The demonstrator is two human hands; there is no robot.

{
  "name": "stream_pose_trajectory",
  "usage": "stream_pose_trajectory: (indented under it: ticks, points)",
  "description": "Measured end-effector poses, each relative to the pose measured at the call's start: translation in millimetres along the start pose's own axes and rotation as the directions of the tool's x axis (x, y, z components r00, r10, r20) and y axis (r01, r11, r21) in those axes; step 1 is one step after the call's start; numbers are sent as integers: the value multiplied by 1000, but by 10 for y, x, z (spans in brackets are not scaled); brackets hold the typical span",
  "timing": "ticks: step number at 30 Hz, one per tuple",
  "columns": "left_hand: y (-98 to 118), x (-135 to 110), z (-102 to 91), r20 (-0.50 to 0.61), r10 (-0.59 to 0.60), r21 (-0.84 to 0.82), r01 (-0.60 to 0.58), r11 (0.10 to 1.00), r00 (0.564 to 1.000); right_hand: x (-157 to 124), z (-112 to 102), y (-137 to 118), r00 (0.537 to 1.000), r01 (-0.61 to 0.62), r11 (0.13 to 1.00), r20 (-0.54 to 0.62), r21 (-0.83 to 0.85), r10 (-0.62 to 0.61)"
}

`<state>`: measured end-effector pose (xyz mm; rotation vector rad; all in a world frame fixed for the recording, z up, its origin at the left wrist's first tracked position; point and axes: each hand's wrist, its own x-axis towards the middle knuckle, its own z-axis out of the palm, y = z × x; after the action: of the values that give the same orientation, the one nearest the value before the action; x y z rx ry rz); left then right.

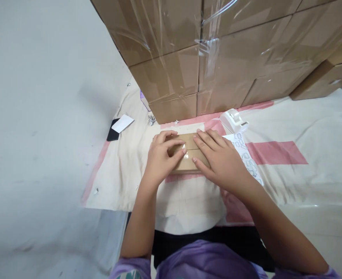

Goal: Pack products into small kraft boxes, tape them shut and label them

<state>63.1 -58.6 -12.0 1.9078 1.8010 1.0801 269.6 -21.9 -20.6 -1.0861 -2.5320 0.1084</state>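
A small flat brown cardboard box [188, 166] lies on the cloth in front of me, its top flaps meeting at a seam. A shiny bit of clear tape [185, 154] shows on the seam. My left hand [162, 157] is curled over the box's left end, thumb and forefinger closed in a pinch at the tape. Flat across the right part of the lid rests my right hand [219, 157], fingers stretched out and holding nothing. A white tape dispenser [234, 121] stands just beyond my right hand. Partly under that forearm is a printed paper sheet [248, 161].
Stacked cartons [171, 77] under clear wrap form a wall behind the box. Another open carton [316, 79] stands at right. Left lie a white card [122, 123], a dark flat object [112, 135] and crumpled scraps [151, 120]. The cream and pink cloth [278, 153] covers the table beside a pale wall.
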Motion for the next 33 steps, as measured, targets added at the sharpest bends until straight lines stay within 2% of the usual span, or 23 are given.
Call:
stream_pose_trajectory:
  ticks: [4, 8, 11, 14, 16, 18, 21, 26, 31, 33]
  points:
    - [2, 8, -16, 20, -5, 112, 3, 994, 1000, 4, -1, 0, 1000, -16, 1000, 0, 24, 16]
    - [34, 119, -27, 73, -70, 211, 53, 976, 995, 18, -20, 8, 999, -20, 999, 28, 47, 19]
    - [50, 229, -35, 103, -125, 243, 97, 965, 987, 25, -32, 15, 999, -4, 999, 38, 51, 2]
    - [51, 267, -80, 138, -120, 252, 82, 964, 983, 22, -28, 17, 999, -8, 998, 33, 57, 7]
    - [50, 244, -138, 213, -82, 245, 28, 969, 974, 15, -19, 17, 1000, -18, 997, 25, 72, 16]
    - [54, 209, -205, 321, -60, 230, -16, 973, 945, 8, -12, 18, 1000, -23, 995, 17, 95, 22]
    - [68, 190, -269, 415, -91, 229, -7, 973, 905, 3, -8, 19, 1000, -27, 992, 16, 124, 25]
    - [92, 270, -204, 336, -137, 236, 57, 970, 932, 15, -14, 21, 999, -42, 989, 26, 139, 39]
    - [81, 317, -52, 189, -104, 211, 63, 975, 976, -17, -13, 31, 999, -43, 990, 18, 137, 41]
    - [70, 318, -27, 163, -77, 225, 39, 974, 984, -37, -5, 42, 1000, -25, 988, 0, 151, 25]
